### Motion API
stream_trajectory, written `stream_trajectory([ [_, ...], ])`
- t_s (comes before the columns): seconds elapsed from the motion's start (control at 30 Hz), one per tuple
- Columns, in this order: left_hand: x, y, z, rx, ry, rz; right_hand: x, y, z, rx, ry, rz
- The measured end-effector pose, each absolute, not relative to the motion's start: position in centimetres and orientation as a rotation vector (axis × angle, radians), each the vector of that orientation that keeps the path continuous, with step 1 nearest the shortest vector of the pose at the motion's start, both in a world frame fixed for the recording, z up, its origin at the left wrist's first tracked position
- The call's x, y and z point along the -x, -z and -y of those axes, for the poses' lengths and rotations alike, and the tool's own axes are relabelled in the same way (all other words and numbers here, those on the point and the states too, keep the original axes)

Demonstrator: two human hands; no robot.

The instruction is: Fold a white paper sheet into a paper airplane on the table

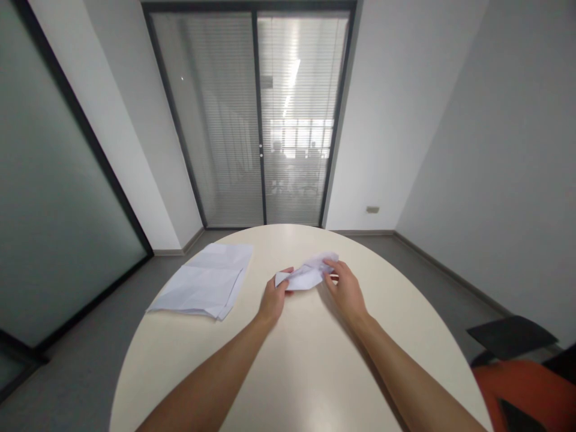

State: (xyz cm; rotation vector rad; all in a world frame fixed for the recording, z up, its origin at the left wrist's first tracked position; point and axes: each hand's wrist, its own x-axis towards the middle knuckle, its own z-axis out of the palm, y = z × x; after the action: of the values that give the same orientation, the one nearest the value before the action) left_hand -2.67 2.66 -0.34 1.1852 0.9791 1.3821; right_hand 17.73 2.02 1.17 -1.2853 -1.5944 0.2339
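Observation:
A folded sheet of white paper (306,275) is held between my two hands, just above the round table. My left hand (274,296) pinches its left end, thumb on top and fingers beneath. At the right end, my right hand (346,289) has its thumb and fingers closed on the paper's creased, raised edge. The paper looks bent into uneven layers; its exact folded shape cannot be made out. To the left of my left hand lies a stack of white paper sheets (202,281), slightly wrinkled and apart from both hands.
The round cream table (288,372) spans the foreground. An orange chair (526,390) with a dark armrest stands at the lower right. Glass doors with blinds (261,120) are beyond the table, and a wall socket (372,210) sits low on the wall.

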Motion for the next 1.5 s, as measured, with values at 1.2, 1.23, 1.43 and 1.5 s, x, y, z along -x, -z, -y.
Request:
stream_trajectory([
  [1.2,3.4,-1.1,-3.4,-0.319,-1.380,-0.607,-17.2,-1.7,-2.0,0.920,-1.190,1.090],
  [1.23,3.4,-1.1,-3.5,-0.317,-1.379,-0.614,-17.3,-1.7,-1.9,0.931,-1.185,1.112],
  [1.43,3.4,-1.5,-3.8,-0.360,-1.391,-0.685,-18.1,-1.9,-1.7,0.964,-1.237,1.219],
  [1.5,3.6,-2.2,-4.1,-0.440,-1.397,-0.803,-18.3,-1.9,-1.8,0.953,-1.220,1.247],
])
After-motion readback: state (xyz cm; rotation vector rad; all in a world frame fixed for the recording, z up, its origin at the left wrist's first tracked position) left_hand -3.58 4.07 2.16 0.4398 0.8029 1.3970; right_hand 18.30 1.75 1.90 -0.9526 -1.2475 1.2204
